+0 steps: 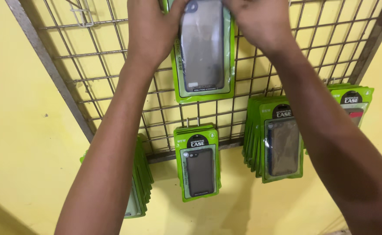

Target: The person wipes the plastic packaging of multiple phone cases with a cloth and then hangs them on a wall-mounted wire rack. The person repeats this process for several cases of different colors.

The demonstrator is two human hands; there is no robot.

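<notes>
Yellow wall (16, 109), tilted wire grid rack (91, 65); both hands, left (149, 30), right (260, 19), gripping green phone-case pack (204, 56)

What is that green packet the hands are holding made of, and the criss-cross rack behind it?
The packet looks like green card with a clear, glossy plastic front: light glares off it and a dark phone case shows through. The rack looks like thin metal wire, grey and a bit dull, in a darker frame. Both hands, left and right, hold the packet near its top.
</notes>
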